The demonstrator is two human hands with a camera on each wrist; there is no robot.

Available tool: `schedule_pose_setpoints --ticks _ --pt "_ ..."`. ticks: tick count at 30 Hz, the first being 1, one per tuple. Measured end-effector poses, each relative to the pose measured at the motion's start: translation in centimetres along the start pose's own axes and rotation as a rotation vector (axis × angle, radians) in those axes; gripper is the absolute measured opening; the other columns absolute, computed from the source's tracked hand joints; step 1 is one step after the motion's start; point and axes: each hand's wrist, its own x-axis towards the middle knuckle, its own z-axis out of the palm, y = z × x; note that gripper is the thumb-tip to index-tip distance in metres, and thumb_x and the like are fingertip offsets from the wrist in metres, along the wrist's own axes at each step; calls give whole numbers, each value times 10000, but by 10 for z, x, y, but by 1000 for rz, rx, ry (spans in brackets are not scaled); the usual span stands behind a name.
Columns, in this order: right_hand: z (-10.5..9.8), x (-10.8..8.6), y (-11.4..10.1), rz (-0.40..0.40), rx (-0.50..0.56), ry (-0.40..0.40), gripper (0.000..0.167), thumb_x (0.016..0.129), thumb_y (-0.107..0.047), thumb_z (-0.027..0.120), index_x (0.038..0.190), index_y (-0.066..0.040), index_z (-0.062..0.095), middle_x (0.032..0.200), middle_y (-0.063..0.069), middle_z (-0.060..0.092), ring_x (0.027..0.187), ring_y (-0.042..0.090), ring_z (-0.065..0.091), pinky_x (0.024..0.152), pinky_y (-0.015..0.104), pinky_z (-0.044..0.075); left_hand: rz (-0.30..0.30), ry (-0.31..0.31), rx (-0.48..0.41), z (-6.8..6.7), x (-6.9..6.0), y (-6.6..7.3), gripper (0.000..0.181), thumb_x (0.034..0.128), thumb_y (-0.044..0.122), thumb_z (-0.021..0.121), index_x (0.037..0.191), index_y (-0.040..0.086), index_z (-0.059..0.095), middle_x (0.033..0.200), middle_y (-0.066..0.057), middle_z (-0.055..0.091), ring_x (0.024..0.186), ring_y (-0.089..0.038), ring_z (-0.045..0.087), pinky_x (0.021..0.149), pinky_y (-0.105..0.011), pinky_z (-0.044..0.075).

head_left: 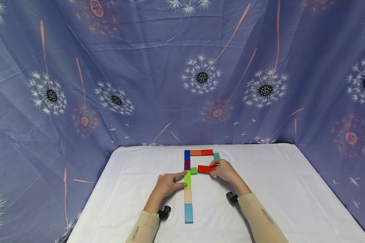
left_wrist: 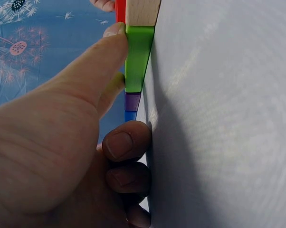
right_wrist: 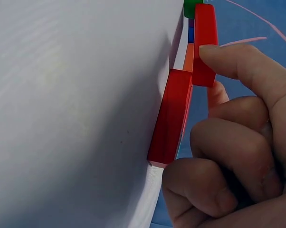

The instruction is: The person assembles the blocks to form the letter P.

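My left hand (head_left: 167,184) is at the upright column of blocks, thumb and index finger touching the light green block (head_left: 187,180). In the left wrist view its other fingers bend in beside the cloth. My right hand (head_left: 225,170) pinches a red block (head_left: 204,169) between thumb and index finger. This block appears slightly raised in the right wrist view. A second red block (right_wrist: 170,118) lies on the cloth under that hand, partly covered by fingers in the head view. A small green block (head_left: 194,171) sits between the column and the pinched block.
Blue (head_left: 187,155) and purple (head_left: 187,164) blocks top the column; wooden (head_left: 187,196) and light blue (head_left: 188,213) blocks form its lower part. Orange (head_left: 196,153) and red (head_left: 207,152) blocks run right to a teal block (head_left: 216,156). White cloth (head_left: 134,189) covers the table before a patterned curtain (head_left: 158,84).
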Motion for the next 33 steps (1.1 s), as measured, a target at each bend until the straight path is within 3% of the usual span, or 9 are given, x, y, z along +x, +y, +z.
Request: schedule_pose_setpoints --ticks 8,16,21,25,28,33 --pt "0 7 0 -28 8 -43 285 807 -67 800 1082 -92 730 828 51 600 721 189 489 668 308 402 -6 -2 7 0 0 0 631 877 595 794 1461 411 643 676 52 541 796 -136 499 845 -403 358" --pt "4 7 5 -19 -18 -32 220 842 -107 847 1037 -135 749 1064 74 675 947 229 549 835 351 451 -3 1 3 0 -1 0 629 877 585 799 1460 406 644 663 47 526 774 -137 486 841 -399 350" --pt "1 5 8 -14 3 -30 282 843 -130 860 1103 -136 750 1091 100 672 900 228 540 813 349 450 1 -2 -1 -1 -1 2 633 878 581 801 1463 400 644 666 44 527 778 -140 487 847 -406 352" --pt "-7 -1 12 24 40 -6 369 850 -178 873 1197 -155 751 1268 134 670 899 231 521 780 332 447 -1 -4 0 -1 1 2 630 881 586 796 1465 409 639 668 47 535 796 -140 494 856 -407 353" --pt "-15 -6 17 51 68 12 408 859 -193 865 1247 -161 744 1229 162 664 854 221 497 737 333 431 -1 0 -7 -1 1 2 628 882 582 798 1465 409 639 665 44 542 800 -147 495 853 -406 351" --pt "-27 -9 29 69 84 30 434 861 -176 854 1277 -144 736 913 71 578 683 171 444 691 345 397 1 0 5 0 0 0 630 877 588 799 1462 416 640 672 51 545 803 -149 494 848 -404 361"
